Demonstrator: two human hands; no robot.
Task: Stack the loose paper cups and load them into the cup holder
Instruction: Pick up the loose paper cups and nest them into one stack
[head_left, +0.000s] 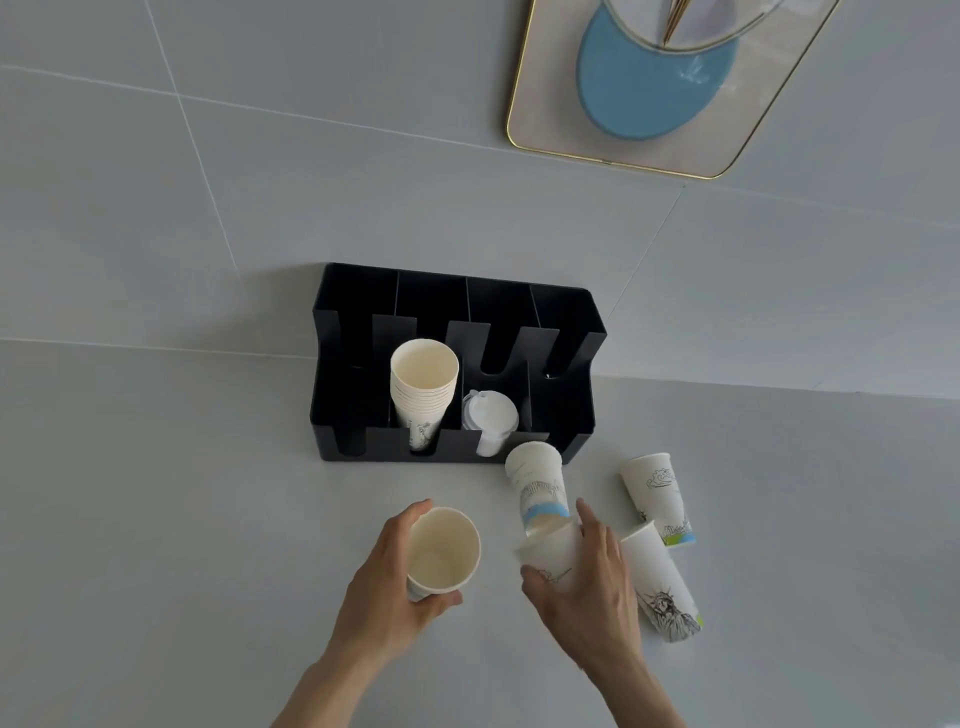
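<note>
So the person's left hand (387, 564) is wrapped around an upright cup (443, 552) in the lower middle of the frame, mouth facing up toward the camera, axis pretty much vertical. The right hand (587, 582) is just to the right of it, closed over a second cup (550, 558) that's tipped over — its mouth points toward the left, at the upright cup, and its long axis runs roughly left to right with a slight tilt. Looks to me like the next bit hinges on that: the tipped cup sits right beside the held one, so the right hand has to swing it base-down and drop it into the open mouth.

Other loose cups are all on the right side. 1 lies with its base toward the holder (537, 488) just above the right hand, 1 stands tilted further right (657, 496), and 1 with a statue drawing (665, 592) lies along the right hand's far edge, nearly touching it. The right hand is clearly the nearer one for all 3.

The black cup holder (566, 317) sits against the wall in the middle of the frame, already carrying a nested stack (423, 387) in its 2nd slot from the left and some white lids (488, 415) in the slot next to it. The grey surface (156, 519) is otherwise bare on the left — I'd guess the job is about half done.
</note>
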